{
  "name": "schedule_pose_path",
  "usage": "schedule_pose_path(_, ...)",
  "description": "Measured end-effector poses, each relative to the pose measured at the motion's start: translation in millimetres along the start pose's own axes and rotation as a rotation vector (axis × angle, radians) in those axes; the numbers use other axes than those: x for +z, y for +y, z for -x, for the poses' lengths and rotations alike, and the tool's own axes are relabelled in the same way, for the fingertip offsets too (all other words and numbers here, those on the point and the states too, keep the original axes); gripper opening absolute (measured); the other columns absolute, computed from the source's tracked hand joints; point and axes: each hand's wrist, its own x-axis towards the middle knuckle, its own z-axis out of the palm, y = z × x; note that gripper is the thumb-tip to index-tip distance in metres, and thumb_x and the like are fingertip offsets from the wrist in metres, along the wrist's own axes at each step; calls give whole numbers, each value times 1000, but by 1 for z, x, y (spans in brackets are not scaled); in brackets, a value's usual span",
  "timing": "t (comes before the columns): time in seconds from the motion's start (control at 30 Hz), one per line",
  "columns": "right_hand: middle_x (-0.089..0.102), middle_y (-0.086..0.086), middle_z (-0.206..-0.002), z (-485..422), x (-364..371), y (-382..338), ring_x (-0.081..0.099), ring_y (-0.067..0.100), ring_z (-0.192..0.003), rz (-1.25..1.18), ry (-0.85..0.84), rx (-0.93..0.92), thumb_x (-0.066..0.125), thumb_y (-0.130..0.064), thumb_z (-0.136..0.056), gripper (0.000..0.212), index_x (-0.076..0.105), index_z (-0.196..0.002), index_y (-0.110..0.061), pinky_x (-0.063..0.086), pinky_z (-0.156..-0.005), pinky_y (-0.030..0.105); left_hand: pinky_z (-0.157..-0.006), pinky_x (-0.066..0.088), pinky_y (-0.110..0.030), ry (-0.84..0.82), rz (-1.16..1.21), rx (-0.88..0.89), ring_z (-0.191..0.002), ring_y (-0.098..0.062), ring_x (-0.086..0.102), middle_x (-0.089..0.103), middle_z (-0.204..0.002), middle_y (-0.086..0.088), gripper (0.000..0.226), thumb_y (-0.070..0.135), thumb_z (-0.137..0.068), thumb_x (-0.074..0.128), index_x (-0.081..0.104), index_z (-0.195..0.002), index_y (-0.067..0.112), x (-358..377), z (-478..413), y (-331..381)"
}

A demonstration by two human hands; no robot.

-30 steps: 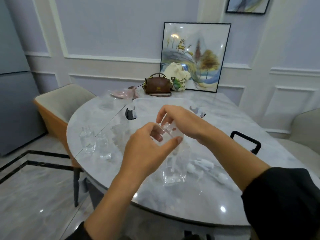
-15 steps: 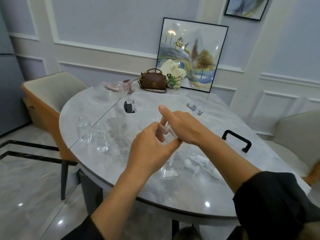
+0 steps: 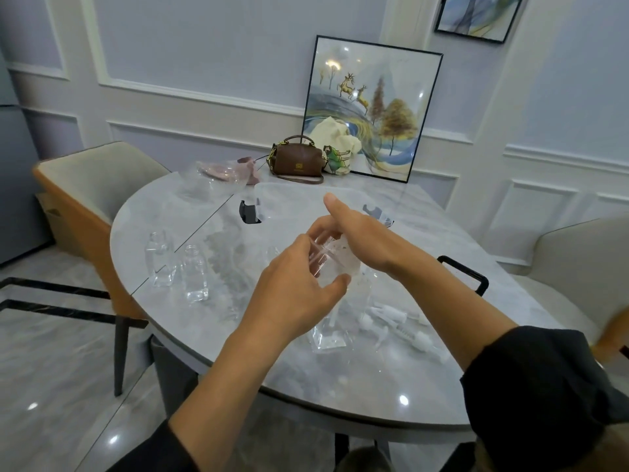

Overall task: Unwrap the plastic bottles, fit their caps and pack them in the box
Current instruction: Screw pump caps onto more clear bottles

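Observation:
Both hands hold a clear plastic bottle [image 3: 335,264] still in its thin transparent wrapper [image 3: 332,335], above the marble table [image 3: 306,379]. My left hand [image 3: 296,284] grips the bottle's top end between thumb and fingers. My right hand [image 3: 360,236] holds the other side, its index finger raised straight. The wrapper hangs down to the tabletop. Two unwrapped clear bottles [image 3: 161,257] [image 3: 194,277] stand uncapped at the table's left. White pump caps [image 3: 391,321] lie to the right of the wrapper. A clear box [image 3: 292,195] with black latches [image 3: 248,212] sits behind my hands.
A brown handbag [image 3: 297,160], a cloth bag [image 3: 337,144] and a framed picture [image 3: 371,107] stand at the table's far edge. Crumpled plastic wrap [image 3: 218,178] lies at the back left. A black handle [image 3: 466,270] is on the right. Chairs [image 3: 92,178] flank the table.
The camera has shifted, moving the scene right in view. My hands turned the wrapped bottle; my right index finger lifted off and now points up.

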Motion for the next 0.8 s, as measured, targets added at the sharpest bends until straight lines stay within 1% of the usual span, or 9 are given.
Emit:
schedule_pose_path(0.07,71,1,-115,-1,6,6,61,12,-108,15,12,-6,7,-64,-106,82,79,-100,-25,40,-108,47,-64,36,-10,-5,0,0,-81,11,53,54,-92,21,40,53,-88,76,43,-99,33,2,2,-2)
schedule_pose_path(0.2,71,0,-113,-4,15,14,62,9,-104,21,44,-17,8,-67,-104,82,79,-98,-25,41,-100,41,-62,36,-15,19,-45,15,-78,3,55,53,-90,19,47,65,-85,73,42,-103,35,6,6,-4)
schedule_pose_path(0.33,71,-2,-106,-1,13,13,61,7,-100,-43,58,-40,9,-62,-107,79,78,-99,-25,41,-88,34,-64,42,-19,-1,-3,3,-77,-2,57,56,-86,18,58,65,-77,80,41,-116,47,4,5,-2)
schedule_pose_path(0.37,72,-2,-104,-1,12,12,62,9,-100,-63,63,-46,10,-61,-107,77,78,-98,-27,43,-89,35,-63,44,-21,-5,29,-14,-72,-4,58,58,-81,14,57,63,-76,83,45,-115,46,3,3,-2)
schedule_pose_path(0.43,74,2,-101,-1,10,9,66,17,-101,-120,80,-47,14,-59,-107,70,77,-95,-30,49,-95,45,-62,47,-28,-10,131,-47,-60,-6,52,56,-70,10,46,56,-74,88,58,-100,31,4,-1,-3)
schedule_pose_path(0.47,75,3,-99,-1,8,8,67,22,-101,-157,89,-43,18,-56,-107,65,76,-94,-31,50,-98,51,-61,48,-31,-15,170,-59,-57,-6,49,54,-66,10,43,53,-74,89,59,-92,28,4,-2,-5)
schedule_pose_path(0.53,77,6,-95,-1,3,7,68,31,-100,-262,84,-38,26,-45,-104,50,72,-95,-27,51,-102,57,-60,47,-30,-28,186,-72,-54,-4,46,51,-64,11,39,50,-74,90,57,-85,31,4,-1,-5)
schedule_pose_path(0.63,77,16,-99,1,-4,10,67,31,-96,-460,43,-48,35,-31,-96,33,63,-101,-14,52,-97,54,-59,45,-25,-12,148,-80,-56,-4,49,54,-69,9,42,54,-74,87,55,-91,33,4,1,-2)
schedule_pose_path(0.8,75,13,-102,6,-6,19,68,25,-93,-527,12,-12,46,-27,-99,26,68,-99,-14,50,-92,47,-59,40,-25,44,100,-61,-64,-8,53,57,-77,6,46,61,-82,74,47,-104,30,2,6,2)
